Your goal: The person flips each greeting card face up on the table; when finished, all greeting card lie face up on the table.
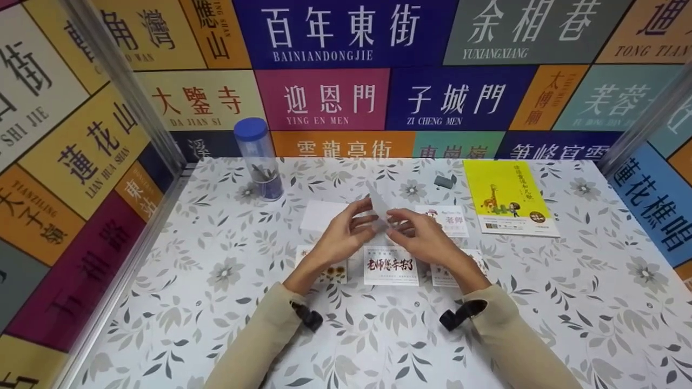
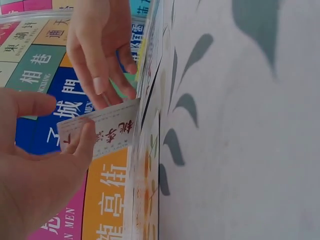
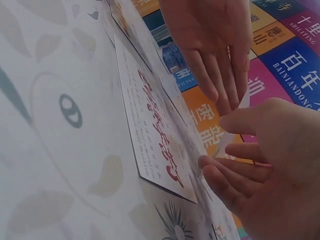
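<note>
Both hands hold a small white card (image 1: pixel 380 208) upright above the table; its face with red characters (image 2: pixel 117 131) shows in the left wrist view. My left hand (image 1: pixel 346 232) has thumb and fingers at the card's left side, and one finger or thumb lies across its printed face. On the other side, my right hand (image 1: pixel 427 232) pinches the card's edge. Below the hands, a card with red lettering (image 1: pixel 391 270) lies flat, with a sunflower card (image 1: pixel 331 273) to its left and another printed card (image 1: pixel 444 276) to its right, partly covered by the right wrist.
Behind the hands lie a plain white card (image 1: pixel 320 215) and a pink-printed card (image 1: pixel 455 220). A yellow booklet (image 1: pixel 511 189) rests at the right, near a small grey object (image 1: pixel 445 181). A clear canister with a blue lid (image 1: pixel 258 156) stands back left.
</note>
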`<state>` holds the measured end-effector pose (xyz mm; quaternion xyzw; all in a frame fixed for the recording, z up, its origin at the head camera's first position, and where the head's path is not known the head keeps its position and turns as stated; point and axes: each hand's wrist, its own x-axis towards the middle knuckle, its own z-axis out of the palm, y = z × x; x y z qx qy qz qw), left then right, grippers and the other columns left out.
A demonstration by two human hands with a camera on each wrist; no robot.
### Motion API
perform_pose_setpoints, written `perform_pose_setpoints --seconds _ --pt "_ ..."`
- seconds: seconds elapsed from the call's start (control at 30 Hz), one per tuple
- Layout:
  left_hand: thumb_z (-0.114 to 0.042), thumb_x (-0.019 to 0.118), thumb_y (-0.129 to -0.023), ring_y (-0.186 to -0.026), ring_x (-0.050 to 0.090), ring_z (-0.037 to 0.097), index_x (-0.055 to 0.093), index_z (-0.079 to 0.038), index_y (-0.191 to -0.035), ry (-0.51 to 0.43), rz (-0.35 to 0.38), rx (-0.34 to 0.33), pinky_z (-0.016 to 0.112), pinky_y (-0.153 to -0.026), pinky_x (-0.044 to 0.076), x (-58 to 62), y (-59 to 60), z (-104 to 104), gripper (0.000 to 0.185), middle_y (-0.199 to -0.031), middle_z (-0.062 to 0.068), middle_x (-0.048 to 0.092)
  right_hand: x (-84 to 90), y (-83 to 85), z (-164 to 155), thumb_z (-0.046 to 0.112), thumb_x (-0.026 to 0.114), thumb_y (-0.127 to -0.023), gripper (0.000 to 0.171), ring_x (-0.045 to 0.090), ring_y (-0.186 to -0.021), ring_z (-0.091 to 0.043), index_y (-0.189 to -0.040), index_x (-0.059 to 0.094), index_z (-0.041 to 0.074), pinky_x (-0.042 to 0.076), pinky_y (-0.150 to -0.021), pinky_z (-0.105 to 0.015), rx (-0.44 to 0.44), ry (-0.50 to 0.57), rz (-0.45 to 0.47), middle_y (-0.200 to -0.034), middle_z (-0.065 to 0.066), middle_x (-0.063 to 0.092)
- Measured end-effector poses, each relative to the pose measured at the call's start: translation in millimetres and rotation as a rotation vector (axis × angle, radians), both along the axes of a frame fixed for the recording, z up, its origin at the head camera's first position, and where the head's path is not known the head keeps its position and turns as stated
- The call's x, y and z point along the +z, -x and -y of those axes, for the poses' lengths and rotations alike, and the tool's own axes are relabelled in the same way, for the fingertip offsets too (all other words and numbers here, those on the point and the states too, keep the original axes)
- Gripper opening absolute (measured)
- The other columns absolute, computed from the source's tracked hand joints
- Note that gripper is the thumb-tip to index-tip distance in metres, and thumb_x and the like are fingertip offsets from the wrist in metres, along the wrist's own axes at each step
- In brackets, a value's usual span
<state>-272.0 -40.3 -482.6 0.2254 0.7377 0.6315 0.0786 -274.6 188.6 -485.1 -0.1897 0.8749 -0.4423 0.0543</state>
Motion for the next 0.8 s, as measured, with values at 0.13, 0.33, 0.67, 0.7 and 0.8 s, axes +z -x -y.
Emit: perform_pose_setpoints --seconds 0.13,0.33,0.67,0.7,0.8 --pt "-0.014 0.064 -0.096 -0.146 0.040 0.035 0.042 -0.015 -0.153 0.114 -0.080 -0.077 0.044 -0.118 0.039 -0.5 -2.5 -1 0.061 -0.159 0.005 0.038 3.4 -1.0 2 0.036 0.066 -0.097 0.061 0.071 -0.106 -0.020 -0.151 0.043 0.019 0.059 -0.092 -0.040 0.005 0.086 0.030 -0.129 -0.006 0.068" --pt "-0.031 0.063 -0.099 -0.149 0.035 0.028 0.048 -0.016 -0.149 0.260 -0.148 -0.116 0.048 -0.119 0.037 -2.1 -4.0 0 0.054 -0.161 0.012 0.036 7.6 2.1 -1 0.057 0.061 -0.094 0.074 0.072 -0.084 -0.017 -0.152 0.041 0.014 0.057 -0.074 -0.035 -0.150 0.091 -0.051 -0.110 -0.002 0.075" --pt "-0.025 0.060 -0.100 -0.133 0.054 0.029 0.059 0.000 -0.135 0.590 -0.331 -0.152 0.041 -0.118 0.039 -2.4 -2.1 7 0.043 -0.139 0.017 0.060 6.3 6.6 -17 0.029 0.067 -0.095 0.053 0.063 -0.063 -0.017 -0.142 0.055 0.008 0.047 -0.053 -0.026 -0.339 -0.123 -0.075 -0.088 -0.007 0.072" --pt "-0.024 0.059 -0.100 -0.133 0.055 0.029 0.059 0.000 -0.135 0.602 -0.328 -0.154 0.042 -0.118 0.039 -2.5 -2.0 7 0.043 -0.139 0.017 0.060 6.0 6.6 -17 0.031 0.067 -0.095 0.052 0.064 -0.066 -0.017 -0.141 0.056 0.008 0.048 -0.056 -0.027 -0.342 -0.155 -0.067 -0.091 -0.007 0.073" --pt "-0.027 0.059 -0.101 -0.139 0.049 0.031 0.057 -0.002 -0.139 0.651 -0.305 -0.143 0.044 -0.121 0.035 -2.0 -2.8 10 0.045 -0.146 0.018 0.055 5.1 6.2 -18 0.034 0.068 -0.094 0.049 0.065 -0.075 -0.019 -0.136 0.060 0.010 0.050 -0.063 -0.030 -0.342 -0.217 -0.048 -0.098 -0.005 0.073"
